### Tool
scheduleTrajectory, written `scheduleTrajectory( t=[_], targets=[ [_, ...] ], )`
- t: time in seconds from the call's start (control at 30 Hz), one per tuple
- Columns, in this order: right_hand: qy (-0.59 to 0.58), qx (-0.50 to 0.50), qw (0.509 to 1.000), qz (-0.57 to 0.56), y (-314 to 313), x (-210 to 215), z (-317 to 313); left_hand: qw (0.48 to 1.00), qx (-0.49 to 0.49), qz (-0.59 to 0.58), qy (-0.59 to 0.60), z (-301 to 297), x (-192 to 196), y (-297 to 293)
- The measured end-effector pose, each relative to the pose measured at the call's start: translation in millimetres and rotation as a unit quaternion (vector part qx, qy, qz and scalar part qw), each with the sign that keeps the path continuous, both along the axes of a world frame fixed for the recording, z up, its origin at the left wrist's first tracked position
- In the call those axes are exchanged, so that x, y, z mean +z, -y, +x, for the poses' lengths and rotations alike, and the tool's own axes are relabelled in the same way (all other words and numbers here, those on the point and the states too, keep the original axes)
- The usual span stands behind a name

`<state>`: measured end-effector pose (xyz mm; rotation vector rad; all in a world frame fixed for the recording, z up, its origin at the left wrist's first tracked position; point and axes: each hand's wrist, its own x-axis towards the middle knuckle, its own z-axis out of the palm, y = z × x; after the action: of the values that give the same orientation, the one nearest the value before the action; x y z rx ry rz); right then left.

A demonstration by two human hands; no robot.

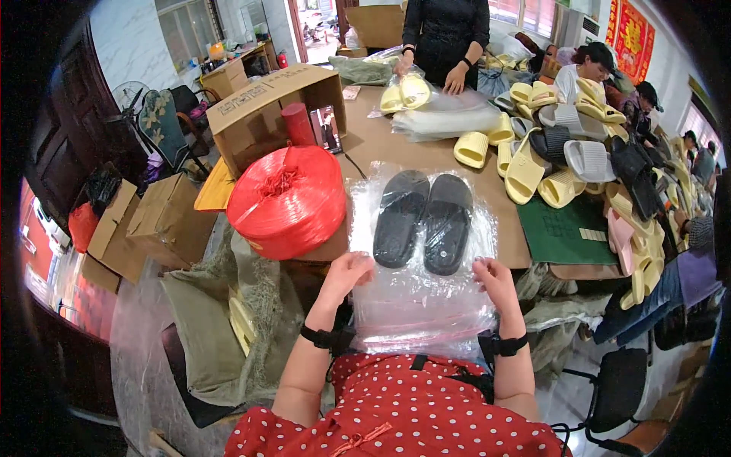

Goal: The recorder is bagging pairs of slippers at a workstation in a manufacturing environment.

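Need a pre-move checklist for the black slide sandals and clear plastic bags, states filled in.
1. Pair complete: ok, two black rubbery slide sandals side by side.
2. Hands at both sides: ok, bare left hand and bare right hand flank the clear flat plastic bags.
3. Grip firm: cannot tell.
4. Bags fully supported: not ok, near end overhangs the brown tabletop.
5. Large round red twine roll off sandals: ok, left of them.

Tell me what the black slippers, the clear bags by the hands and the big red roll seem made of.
Black slippers: probably moulded foam or rubber; smooth, fairly dull, with no stitching visible.
Clear bags: thin plastic film, glossy; see-through, with wrinkled highlights.
Red roll: likely plastic twine or strip; shiny, wound in fine strands.
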<state>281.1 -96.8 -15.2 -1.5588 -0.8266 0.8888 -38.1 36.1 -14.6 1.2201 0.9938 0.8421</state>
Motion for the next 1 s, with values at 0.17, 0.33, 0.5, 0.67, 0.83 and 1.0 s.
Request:
scheduleTrajectory(
  t=[0.17, 0.33, 0.5, 0.67, 0.83, 1.0],
  targets=[
    [0.051, 0.075, 0.996, -0.021, 0.8, 8.4, 1.3, 0.993, -0.117, -0.004, -0.014, -10.4, -6.2, -5.9],
    [0.004, 0.073, 0.997, 0.029, -13.9, 6.4, 15.6, 0.998, -0.034, 0.04, -0.023, -2.5, -0.6, -10.0],
    [0.038, 0.124, 0.991, -0.011, 1.5, -0.6, 30.9, 0.994, -0.077, 0.02, -0.072, -20.3, -5.0, -8.5],
    [0.016, 0.15, 0.988, -0.035, 6.4, 0.9, 38.4, 0.97, -0.159, 0.064, -0.171, -31.0, -9.2, -12.8],
    [-0.011, 0.118, 0.992, -0.046, -1.2, 17.0, 36.4, 0.992, -0.093, 0.015, -0.086, -20.8, 12.8, -4.9],
    [-0.009, 0.038, 0.985, 0.166, -21.4, 21.1, 30.5, 0.987, -0.02, 0.162, -0.001, -3.4, 20.0, -14.9]
  ],
)
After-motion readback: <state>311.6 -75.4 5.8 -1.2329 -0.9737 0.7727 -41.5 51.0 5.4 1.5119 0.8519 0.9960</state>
